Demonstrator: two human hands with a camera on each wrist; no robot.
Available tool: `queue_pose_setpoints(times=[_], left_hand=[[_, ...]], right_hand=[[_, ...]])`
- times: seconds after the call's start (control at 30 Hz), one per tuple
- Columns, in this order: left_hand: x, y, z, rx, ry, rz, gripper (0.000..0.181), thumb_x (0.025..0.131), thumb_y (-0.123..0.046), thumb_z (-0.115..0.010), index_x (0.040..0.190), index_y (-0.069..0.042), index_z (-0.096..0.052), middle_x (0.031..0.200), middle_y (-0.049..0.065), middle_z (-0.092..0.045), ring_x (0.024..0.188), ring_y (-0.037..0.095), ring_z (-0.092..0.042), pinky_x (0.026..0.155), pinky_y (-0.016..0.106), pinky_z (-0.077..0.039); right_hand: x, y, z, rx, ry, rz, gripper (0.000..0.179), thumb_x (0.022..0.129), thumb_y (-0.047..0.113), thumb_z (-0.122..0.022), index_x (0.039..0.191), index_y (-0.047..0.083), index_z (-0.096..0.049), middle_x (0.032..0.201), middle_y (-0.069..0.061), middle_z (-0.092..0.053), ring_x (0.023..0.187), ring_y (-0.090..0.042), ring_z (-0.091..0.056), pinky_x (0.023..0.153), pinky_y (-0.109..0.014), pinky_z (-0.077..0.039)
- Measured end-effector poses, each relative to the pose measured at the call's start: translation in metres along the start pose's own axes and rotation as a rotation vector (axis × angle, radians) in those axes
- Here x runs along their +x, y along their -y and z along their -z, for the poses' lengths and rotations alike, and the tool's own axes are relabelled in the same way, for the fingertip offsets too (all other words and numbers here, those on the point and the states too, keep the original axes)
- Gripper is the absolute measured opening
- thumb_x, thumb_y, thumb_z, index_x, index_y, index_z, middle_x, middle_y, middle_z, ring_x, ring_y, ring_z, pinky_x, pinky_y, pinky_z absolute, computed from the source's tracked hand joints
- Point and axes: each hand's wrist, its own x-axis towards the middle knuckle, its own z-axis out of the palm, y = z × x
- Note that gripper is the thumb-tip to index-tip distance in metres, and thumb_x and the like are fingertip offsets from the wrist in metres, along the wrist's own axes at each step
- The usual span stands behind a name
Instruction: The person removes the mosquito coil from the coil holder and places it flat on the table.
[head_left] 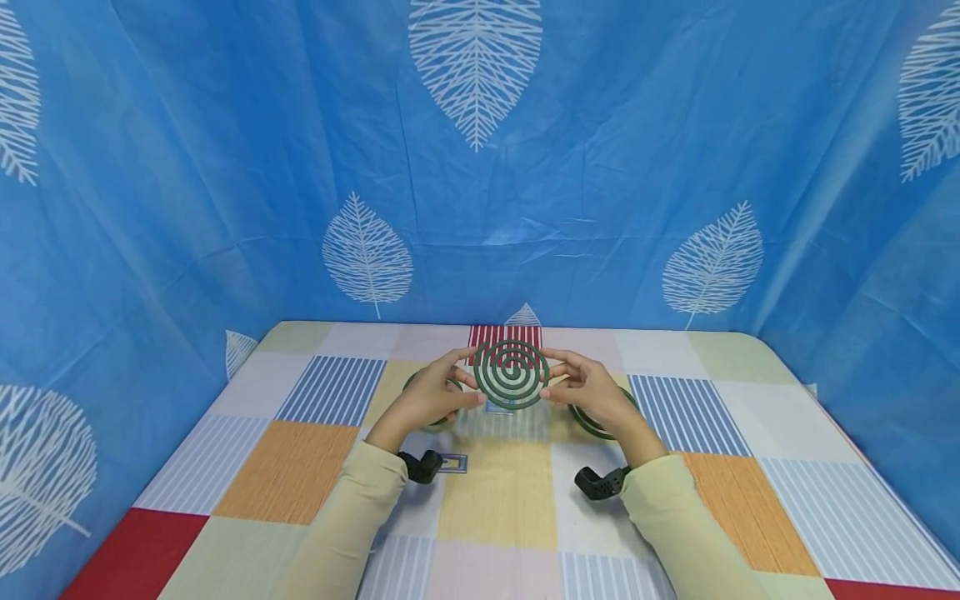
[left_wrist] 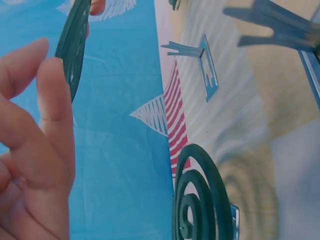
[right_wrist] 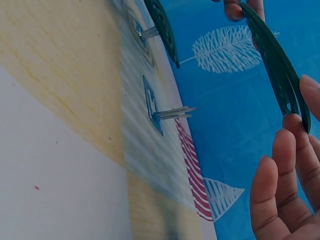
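A green mosquito coil point(head_left: 515, 372) is held up flat-on to the head camera, above the middle of the table. My left hand point(head_left: 429, 393) pinches its left edge with thumb and fingertips. At the opposite edge, my right hand point(head_left: 592, 392) grips it the same way, the other fingers spread apart. Below and behind it stands a metal coil stand point(right_wrist: 154, 107), its prongs pointing up, with no coil on it. Another green coil point(left_wrist: 220, 200) is raised on a stand beside my left hand, and a third coil point(head_left: 592, 429) lies partly hidden behind my right hand.
A further metal stand point(head_left: 453, 463) sits on the table near my left wrist. The patchwork tablecloth point(head_left: 495, 500) covers the table, and a blue curtain point(head_left: 585, 183) with white leaves encloses its back and sides. Black cameras are strapped to both wrists.
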Motion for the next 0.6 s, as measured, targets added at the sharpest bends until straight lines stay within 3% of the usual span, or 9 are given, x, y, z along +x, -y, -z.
queue_pose_setpoints(times=[0.17, 0.27, 0.5, 0.6], left_hand=[[-0.002, -0.006, -0.002, -0.018, 0.006, -0.045, 0.085, 0.098, -0.010, -0.080, 0.170, -0.014, -0.036, 0.106, 0.008, -0.075, 0.076, 0.044, -0.066, 0.059, 0.043, -0.054], [-0.003, -0.009, -0.005, -0.037, 0.010, -0.066, 0.084, 0.100, -0.011, -0.077, 0.171, -0.013, -0.033, 0.101, 0.007, -0.076, 0.088, 0.051, -0.070, 0.059, 0.042, -0.052], [-0.005, -0.015, -0.012, -0.049, -0.018, -0.078, 0.081, 0.102, -0.012, -0.075, 0.171, -0.013, -0.032, 0.099, 0.006, -0.075, 0.073, 0.018, -0.071, 0.056, 0.035, -0.048], [-0.006, -0.018, -0.015, -0.065, -0.019, -0.081, 0.081, 0.102, -0.011, -0.075, 0.171, -0.014, -0.032, 0.099, 0.006, -0.074, 0.073, 0.021, -0.071, 0.056, 0.033, -0.046]], right_hand=[[-0.001, 0.003, 0.004, 0.036, -0.004, 0.031, 0.070, 0.092, -0.010, -0.074, 0.155, -0.015, -0.044, 0.104, -0.002, -0.074, 0.089, -0.008, -0.070, 0.078, -0.025, -0.060], [-0.002, 0.005, 0.006, 0.056, 0.005, 0.052, 0.072, 0.092, -0.011, -0.075, 0.155, -0.016, -0.042, 0.101, 0.002, -0.074, 0.090, -0.008, -0.071, 0.080, -0.024, -0.060], [-0.006, 0.011, 0.013, 0.070, 0.047, 0.083, 0.076, 0.093, -0.009, -0.077, 0.158, -0.015, -0.038, 0.100, 0.005, -0.075, 0.090, -0.010, -0.071, 0.083, -0.025, -0.060], [-0.008, 0.016, 0.017, 0.057, 0.071, 0.078, 0.079, 0.094, -0.005, -0.079, 0.161, -0.013, -0.036, 0.100, 0.006, -0.075, 0.092, -0.012, -0.071, 0.084, -0.026, -0.059]])
